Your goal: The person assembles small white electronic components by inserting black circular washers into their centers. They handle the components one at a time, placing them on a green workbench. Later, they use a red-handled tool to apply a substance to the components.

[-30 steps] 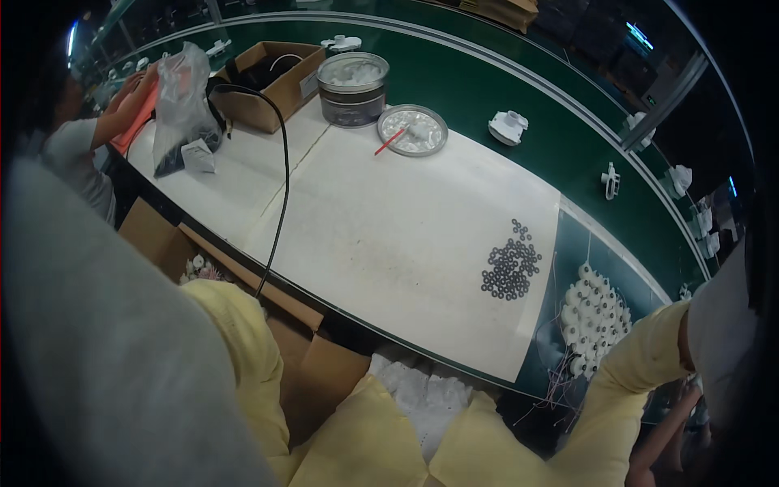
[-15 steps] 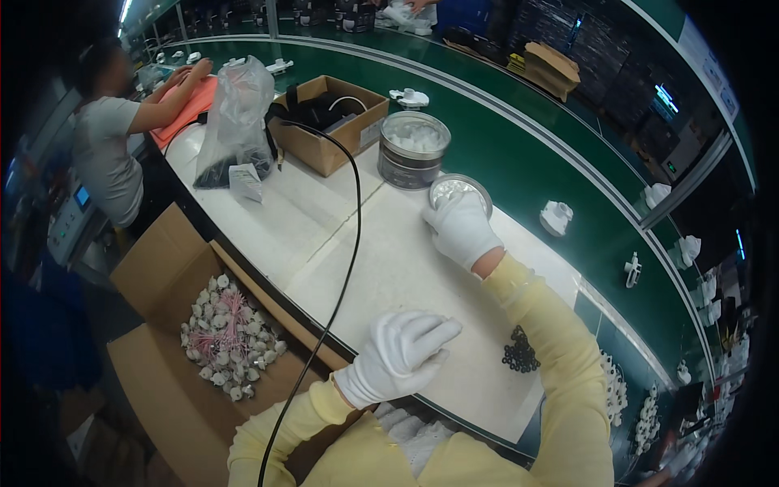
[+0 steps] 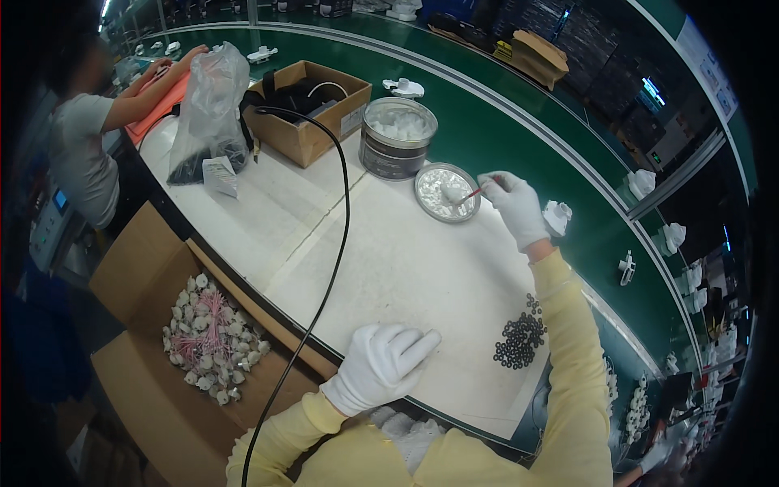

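Observation:
My right hand (image 3: 516,207), in a white glove, pinches a thin red stick (image 3: 468,197). The stick's lower end meets a white lump in a shallow round metal lid (image 3: 421,197), whose inside is smeared white. Beside the lid stands a metal tin (image 3: 395,159) filled with a white, paste-like mass. Over the near edge of the white tabletop (image 3: 365,260) rests my left hand (image 3: 384,365), also gloved. Its fingers are loosely stretched to the right, and nothing shows in them. Small black rings (image 3: 519,339) lie in a pile near my right forearm.
An open carton (image 3: 138,349) at the left holds white parts with pink wires (image 3: 213,333). A black cable (image 3: 347,195) crosses the table. Farther back are a clear plastic bag (image 3: 213,105) and a cardboard box (image 3: 312,138). White parts sit on the green belt (image 3: 487,138); a co-worker (image 3: 85,154) stands left.
My right hand has moved right, off the lid, uncovering it and the red stick. More of the black rings show beside my forearm. My left hand stays near the table edge.

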A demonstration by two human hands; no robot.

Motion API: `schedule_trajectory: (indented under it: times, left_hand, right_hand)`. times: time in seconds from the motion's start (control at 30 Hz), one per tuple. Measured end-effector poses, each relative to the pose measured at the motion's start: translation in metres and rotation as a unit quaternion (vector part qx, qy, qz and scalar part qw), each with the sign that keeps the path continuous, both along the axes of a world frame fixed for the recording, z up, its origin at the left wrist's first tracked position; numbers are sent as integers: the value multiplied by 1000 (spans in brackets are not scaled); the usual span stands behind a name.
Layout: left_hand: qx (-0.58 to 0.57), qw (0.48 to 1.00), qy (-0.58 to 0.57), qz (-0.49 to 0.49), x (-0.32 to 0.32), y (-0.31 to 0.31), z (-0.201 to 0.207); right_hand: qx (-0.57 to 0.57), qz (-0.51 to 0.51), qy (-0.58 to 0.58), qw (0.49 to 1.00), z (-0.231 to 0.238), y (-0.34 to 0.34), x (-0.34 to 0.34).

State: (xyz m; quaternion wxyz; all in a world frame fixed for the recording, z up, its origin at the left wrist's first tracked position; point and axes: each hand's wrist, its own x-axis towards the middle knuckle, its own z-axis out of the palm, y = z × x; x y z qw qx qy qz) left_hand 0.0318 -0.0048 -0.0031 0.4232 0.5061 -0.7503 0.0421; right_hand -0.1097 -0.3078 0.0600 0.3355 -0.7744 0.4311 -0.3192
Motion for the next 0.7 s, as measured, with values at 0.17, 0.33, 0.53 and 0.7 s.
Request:
schedule_trajectory:
  times: [0.17, 0.33, 0.53, 0.7]
  left_hand:
    - [26, 1000, -6, -6, 1, 1, 5]
    - [31, 999, -15, -6, 2, 3, 3]
    - [18, 1000, -9, -9, 0, 1, 1]
    - [23, 1000, -9, -14, 1, 1, 0]
  right_hand:
    - [10, -13, 97, 995, -2, -4, -6]
    - [70, -22, 0, 997, 8, 1, -3]
    - [57, -33, 46, 997, -2, 6, 3]
    - [6, -42, 129, 991, 0, 4, 1]
